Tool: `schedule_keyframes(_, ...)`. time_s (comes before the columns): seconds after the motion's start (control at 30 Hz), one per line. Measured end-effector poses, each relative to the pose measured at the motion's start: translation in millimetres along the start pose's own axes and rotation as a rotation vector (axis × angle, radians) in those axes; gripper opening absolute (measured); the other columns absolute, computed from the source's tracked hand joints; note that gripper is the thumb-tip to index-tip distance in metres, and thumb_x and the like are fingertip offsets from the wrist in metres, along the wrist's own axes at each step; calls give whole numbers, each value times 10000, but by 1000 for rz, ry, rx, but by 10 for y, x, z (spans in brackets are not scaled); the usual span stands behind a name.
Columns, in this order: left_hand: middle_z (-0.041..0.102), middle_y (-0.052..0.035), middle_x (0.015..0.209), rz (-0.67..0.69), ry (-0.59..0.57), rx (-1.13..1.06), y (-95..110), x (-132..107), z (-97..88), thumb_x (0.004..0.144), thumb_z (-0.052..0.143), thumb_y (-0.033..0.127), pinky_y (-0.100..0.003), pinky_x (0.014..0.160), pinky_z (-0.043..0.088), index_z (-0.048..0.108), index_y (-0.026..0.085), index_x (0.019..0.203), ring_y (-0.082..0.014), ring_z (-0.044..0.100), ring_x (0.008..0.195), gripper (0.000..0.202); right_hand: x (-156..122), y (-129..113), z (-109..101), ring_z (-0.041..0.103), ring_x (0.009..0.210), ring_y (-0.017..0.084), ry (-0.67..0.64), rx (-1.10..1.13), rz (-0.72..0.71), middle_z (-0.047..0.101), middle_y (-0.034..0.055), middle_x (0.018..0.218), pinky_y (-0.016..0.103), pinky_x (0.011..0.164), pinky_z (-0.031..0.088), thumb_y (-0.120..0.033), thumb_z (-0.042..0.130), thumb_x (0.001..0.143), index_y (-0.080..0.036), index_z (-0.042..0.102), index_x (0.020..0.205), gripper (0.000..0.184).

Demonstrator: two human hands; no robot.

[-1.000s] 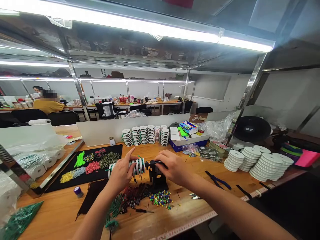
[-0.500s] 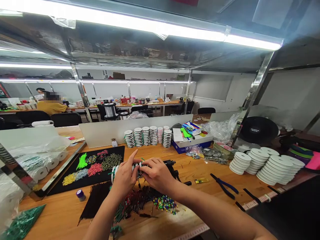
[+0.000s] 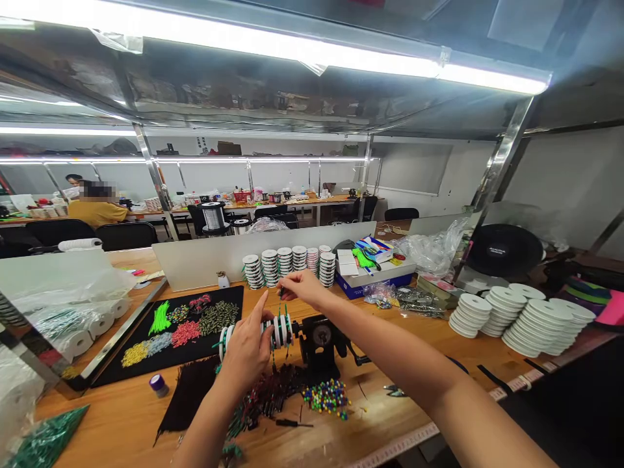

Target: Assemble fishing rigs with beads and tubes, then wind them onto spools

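A row of white spools (image 3: pixel 283 330) with green line on them sits on the shaft of a black hand-cranked winder (image 3: pixel 319 344). My left hand (image 3: pixel 247 341) lies over the row from the near side, thumb against a spool and index finger pointing up; its other fingers are partly hidden behind the spools. Raised above the spools, my right hand (image 3: pixel 299 287) has thumb and fingers pinched on a thin dark strand (image 3: pixel 281 296) that runs down toward the row. Below the spools lies a tangled heap of dark red and green strands (image 3: pixel 273 393).
A black mat (image 3: pixel 146 348) carries piles of small coloured parts. Coloured beads (image 3: pixel 325 396) lie before the winder. Filled spools (image 3: pixel 252 272) stand behind; stacked white spools (image 3: pixel 536 325) are at right. Pliers (image 3: pixel 394 390) lie partly under my right forearm. Two people sit across the room.
My right hand has risen from the spools to above them, drawing a thin strand up. The winder and spools show more now. My left hand stays on the row.
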State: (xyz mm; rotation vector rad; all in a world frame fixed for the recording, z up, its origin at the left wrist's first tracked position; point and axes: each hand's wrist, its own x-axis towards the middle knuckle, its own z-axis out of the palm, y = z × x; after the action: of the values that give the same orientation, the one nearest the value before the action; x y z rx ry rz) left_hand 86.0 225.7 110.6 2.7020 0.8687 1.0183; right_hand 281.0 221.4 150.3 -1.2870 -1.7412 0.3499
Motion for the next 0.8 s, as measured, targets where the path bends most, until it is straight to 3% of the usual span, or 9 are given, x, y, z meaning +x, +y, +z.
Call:
schedule_keyframes(0.13,721,-68,1047,29,12,4,-7,-1,-5,925,422,179,-391,882,515,279,184,1518,-239,687,941,610,-634,-174,168,624,770,175,-45,-40,-192,723,61,811,292,764,489,-207,593,916,-173,699,760,192)
schedule_keyframes(0.23,717,-70,1031,21,6,-3,-13,-3,10,928,424,182,-394,882,512,309,162,1501,-237,682,927,585,-756,-175,190,619,789,181,-14,-82,-212,724,69,845,299,784,478,-173,607,898,-183,696,783,146)
schedule_keyframes(0.37,719,-53,1028,-12,-5,-21,0,0,20,918,453,171,-397,886,502,297,182,1506,-237,670,943,608,-183,-6,73,648,692,150,92,-84,-9,693,42,719,252,674,505,-215,448,1011,-159,650,718,360)
schedule_keyframes(0.47,717,-51,1019,-21,-11,-33,11,9,4,921,456,176,-397,883,500,294,190,1506,-234,665,937,608,299,83,42,626,527,114,38,-80,67,641,-22,581,226,556,518,-230,530,1000,-145,627,683,343)
schedule_keyframes(0.53,719,-53,1016,-22,-10,-38,15,16,-13,918,449,170,-398,885,501,300,195,1501,-231,668,926,602,404,68,62,623,500,103,16,-85,65,643,-31,568,217,540,525,-231,557,994,-139,637,699,319)
schedule_keyframes(0.63,726,-51,1004,-10,-6,-48,14,22,-26,912,440,159,-394,887,505,303,202,1492,-227,679,912,597,162,-24,82,671,605,116,26,-109,-14,708,16,662,217,615,536,-220,476,1021,-146,679,738,356)
schedule_keyframes(0.8,731,-65,1001,-17,29,-22,-12,28,13,892,446,166,-405,874,517,418,183,1351,-242,698,917,460,-668,-109,83,686,844,195,28,-224,-244,755,82,899,314,793,526,-202,580,956,-160,720,906,155)
